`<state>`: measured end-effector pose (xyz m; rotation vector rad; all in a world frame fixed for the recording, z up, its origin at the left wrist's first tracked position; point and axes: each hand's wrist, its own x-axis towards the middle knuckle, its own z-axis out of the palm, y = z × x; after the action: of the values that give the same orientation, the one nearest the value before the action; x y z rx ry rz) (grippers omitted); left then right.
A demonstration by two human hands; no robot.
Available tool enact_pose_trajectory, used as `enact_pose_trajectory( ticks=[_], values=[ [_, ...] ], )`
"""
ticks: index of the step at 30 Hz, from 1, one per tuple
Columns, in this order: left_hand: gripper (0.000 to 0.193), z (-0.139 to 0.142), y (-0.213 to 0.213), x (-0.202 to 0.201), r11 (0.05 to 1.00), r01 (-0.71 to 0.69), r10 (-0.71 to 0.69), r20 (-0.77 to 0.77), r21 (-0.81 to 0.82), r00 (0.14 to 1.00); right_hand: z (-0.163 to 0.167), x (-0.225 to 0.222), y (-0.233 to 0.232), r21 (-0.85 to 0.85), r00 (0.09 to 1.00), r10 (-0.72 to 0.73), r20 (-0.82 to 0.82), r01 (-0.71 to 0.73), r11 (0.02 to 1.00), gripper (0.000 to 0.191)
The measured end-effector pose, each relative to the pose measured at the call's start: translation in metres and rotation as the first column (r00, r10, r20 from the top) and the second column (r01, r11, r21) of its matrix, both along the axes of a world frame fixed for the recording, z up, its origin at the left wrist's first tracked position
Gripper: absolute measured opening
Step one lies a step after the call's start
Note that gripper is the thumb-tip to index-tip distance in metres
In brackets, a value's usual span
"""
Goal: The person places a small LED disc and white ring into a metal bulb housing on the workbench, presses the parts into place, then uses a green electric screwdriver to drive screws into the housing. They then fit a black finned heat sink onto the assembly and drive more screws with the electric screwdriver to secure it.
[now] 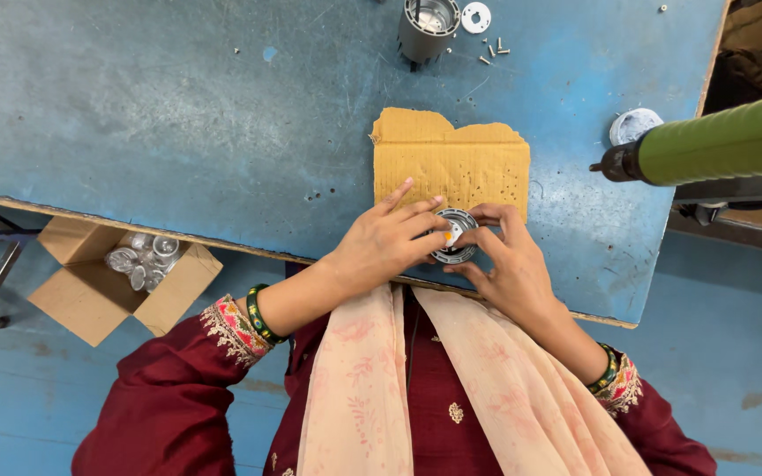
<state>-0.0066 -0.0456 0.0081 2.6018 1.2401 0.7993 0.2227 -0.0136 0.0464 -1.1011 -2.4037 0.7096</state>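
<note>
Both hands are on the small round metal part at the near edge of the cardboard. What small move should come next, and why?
Probably press the small white and orange piece down into the round metal part while steadying it. The left hand has fingertips on its centre, the right hand cups its side, and it lies on the cardboard sheet near the edge of the blue table. Whether the piece is seated, I cannot tell.

Cardboard sheet [451,163] on table [178,115]; cylinder housing [427,28] behind; open box [90,286] below-left.

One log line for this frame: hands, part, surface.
left hand + right hand: holding round metal part | over cardboard sheet | on blue table
</note>
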Motion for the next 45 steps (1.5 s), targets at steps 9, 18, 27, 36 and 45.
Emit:
enact_pose_trajectory(
  ticks=[9, 18, 27, 36, 45],
  values=[
    [0.028, 0.002, -0.004, 0.004, 0.997, -0.069, 0.072, -0.056, 0.045, 0.996, -0.009, 0.003, -0.005, -0.012, 0.995, -0.039, -0.094, 0.038, 0.999, 0.040],
    [0.040, 0.014, -0.018, 0.012, 0.991, -0.130, 0.132, -0.045, 0.034, 0.990, -0.032, 0.011, -0.014, 0.066, 0.987, -0.059, -0.149, 0.070, 0.995, 0.040],
    [0.028, 0.007, -0.016, 0.020, 0.990, -0.140, 0.140, -0.037, -0.010, 0.990, -0.049, 0.019, -0.006, -0.031, 0.945, -0.065, -0.319, 0.059, 0.998, 0.072],
    [0.030, 0.003, -0.017, 0.016, 0.997, -0.080, 0.080, 0.002, -0.002, 0.997, -0.047, 0.021, -0.008, -0.023, 0.958, -0.040, -0.285, 0.035, 0.999, 0.072],
    [0.031, 0.003, -0.014, 0.015, 0.999, -0.042, 0.041, 0.063, 0.011, 0.997, -0.047, 0.020, -0.010, -0.018, 0.955, -0.041, -0.293, 0.037, 0.999, 0.069]
  ],
)
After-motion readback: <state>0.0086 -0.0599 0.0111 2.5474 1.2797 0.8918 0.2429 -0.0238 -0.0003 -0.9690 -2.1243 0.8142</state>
